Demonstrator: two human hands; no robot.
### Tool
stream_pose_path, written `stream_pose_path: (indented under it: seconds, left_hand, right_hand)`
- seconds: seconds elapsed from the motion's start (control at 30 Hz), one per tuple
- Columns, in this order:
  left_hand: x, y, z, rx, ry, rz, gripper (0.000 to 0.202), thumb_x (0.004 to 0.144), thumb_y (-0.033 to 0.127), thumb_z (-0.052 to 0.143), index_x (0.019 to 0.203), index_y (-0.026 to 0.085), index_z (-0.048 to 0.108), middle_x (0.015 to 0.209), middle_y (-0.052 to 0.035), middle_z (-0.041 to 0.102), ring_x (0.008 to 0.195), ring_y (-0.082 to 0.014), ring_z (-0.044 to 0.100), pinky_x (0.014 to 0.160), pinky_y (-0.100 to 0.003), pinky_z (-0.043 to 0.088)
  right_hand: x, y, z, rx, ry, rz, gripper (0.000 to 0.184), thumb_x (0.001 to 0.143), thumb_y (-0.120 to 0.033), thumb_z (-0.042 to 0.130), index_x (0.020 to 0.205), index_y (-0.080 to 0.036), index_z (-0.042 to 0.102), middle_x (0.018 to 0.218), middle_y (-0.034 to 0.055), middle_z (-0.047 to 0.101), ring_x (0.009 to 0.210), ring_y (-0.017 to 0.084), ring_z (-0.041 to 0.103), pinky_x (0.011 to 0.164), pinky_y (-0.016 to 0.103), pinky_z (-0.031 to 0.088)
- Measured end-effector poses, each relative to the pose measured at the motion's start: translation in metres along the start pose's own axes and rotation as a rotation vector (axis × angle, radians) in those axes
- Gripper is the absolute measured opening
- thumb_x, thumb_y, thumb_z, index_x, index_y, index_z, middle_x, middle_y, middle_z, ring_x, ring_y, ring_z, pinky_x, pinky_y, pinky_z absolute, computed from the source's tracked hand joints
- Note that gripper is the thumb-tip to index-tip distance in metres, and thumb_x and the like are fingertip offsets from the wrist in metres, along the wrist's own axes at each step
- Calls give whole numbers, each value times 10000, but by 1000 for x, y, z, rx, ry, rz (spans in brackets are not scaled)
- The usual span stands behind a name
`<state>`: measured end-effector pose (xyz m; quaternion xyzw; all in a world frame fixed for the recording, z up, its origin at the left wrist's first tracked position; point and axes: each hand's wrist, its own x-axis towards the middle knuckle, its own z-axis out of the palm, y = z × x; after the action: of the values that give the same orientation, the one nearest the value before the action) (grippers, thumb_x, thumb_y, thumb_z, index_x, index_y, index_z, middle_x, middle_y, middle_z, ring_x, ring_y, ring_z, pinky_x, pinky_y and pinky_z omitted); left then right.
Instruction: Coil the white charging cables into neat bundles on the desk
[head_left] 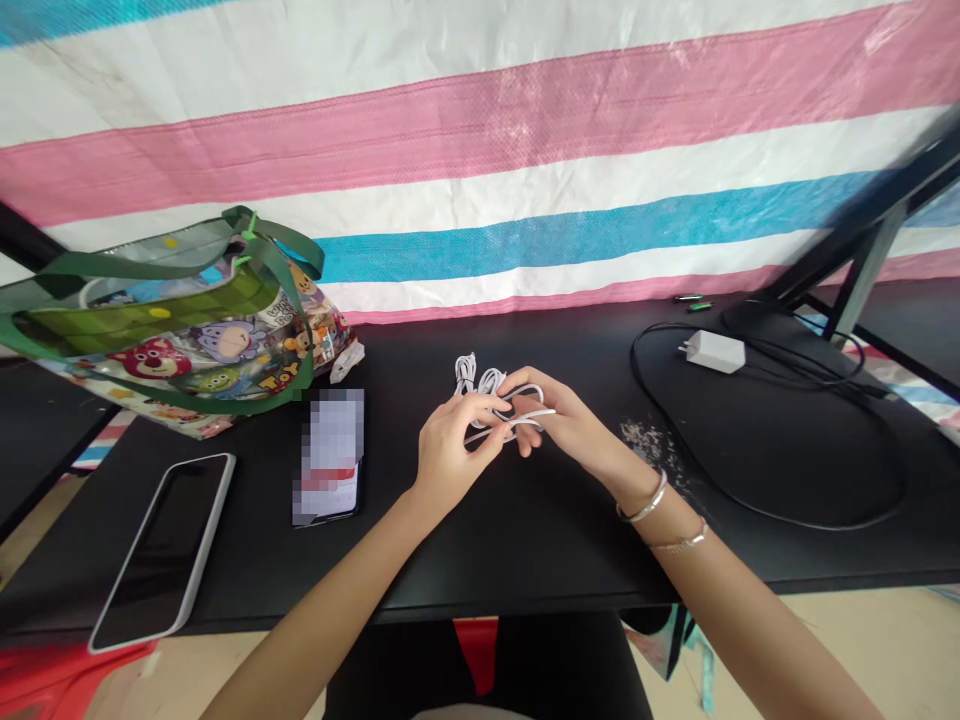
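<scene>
A thin white cable runs in loose loops between my two hands, a little above the black tabletop. My left hand pinches part of it with thumb and fingers. On the other side, my right hand has a loop of the cable between thumb and fingers, with the lower fingers partly curled. Just behind my hands lies a bundled white cable, wound and tied. Beside it is a second coiled white bundle, partly hidden by my fingers; I cannot tell whether it joins the held cable.
Left on the black table are a lit phone, a dark-screened phone in a white case and a cartoon tote bag. To the right lie a white charger, a long black cable and small scattered bits.
</scene>
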<state>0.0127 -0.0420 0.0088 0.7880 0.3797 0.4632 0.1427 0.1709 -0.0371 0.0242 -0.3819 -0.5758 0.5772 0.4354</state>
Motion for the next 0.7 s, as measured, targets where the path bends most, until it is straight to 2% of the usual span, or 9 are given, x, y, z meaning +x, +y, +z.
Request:
stream_pose_path:
  seconds: [0.1, 0.2, 0.37, 0.47, 0.57, 0.7]
  left_hand:
    - [-1, -1, 1, 25, -5, 25, 67, 833, 187, 579, 876, 228, 608, 651, 48, 715, 718, -143, 678, 732, -269, 495]
    - [-2, 0, 1, 61, -16, 27, 59, 838, 215, 582, 889, 232, 606, 650, 47, 704, 712, -144, 653, 708, -263, 490]
    - [-3, 1, 1, 147, -82, -51, 160, 810, 340, 621, 921, 228, 592, 858, -5, 709, 800, -168, 617, 696, -280, 487]
    - [-5, -3, 2, 208, -133, -21, 286, 780, 379, 639, 1008, 216, 580, 957, -44, 700, 922, -220, 605, 810, -362, 480]
    - [-6, -7, 4, 204, -194, -15, 208, 779, 301, 621, 955, 201, 573, 941, -61, 703, 993, -249, 598, 905, -428, 454]
    - [-6, -10, 5, 155, -270, -79, 159, 767, 155, 567, 916, 208, 551, 827, -26, 703, 904, -226, 633, 993, -473, 408]
  right_hand:
    - [-1, -5, 1, -36, -11, 57, 193, 825, -387, 519, 813, -195, 505, 366, -144, 329, 291, 62, 375, 365, 197, 252]
    - [-2, -7, 3, -17, -3, 49, 279, 828, -468, 539, 802, -193, 499, 371, -146, 314, 288, 39, 272, 353, 200, 207]
    - [-3, -6, 8, 82, 49, 0, 377, 802, -565, 572, 818, -195, 501, 428, -145, 254, 339, 33, 198, 355, 203, 174]
    - [-3, 0, 10, 87, 38, -18, 396, 815, -591, 546, 822, -197, 510, 439, -135, 250, 351, 41, 201, 356, 209, 181]
    - [-2, 9, 11, 56, 22, -42, 378, 825, -579, 543, 806, -202, 510, 428, -124, 299, 346, 44, 220, 357, 214, 199]
    - [-2, 9, 11, 9, -3, -15, 291, 835, -500, 557, 831, -215, 500, 422, -116, 366, 340, 57, 284, 377, 224, 243]
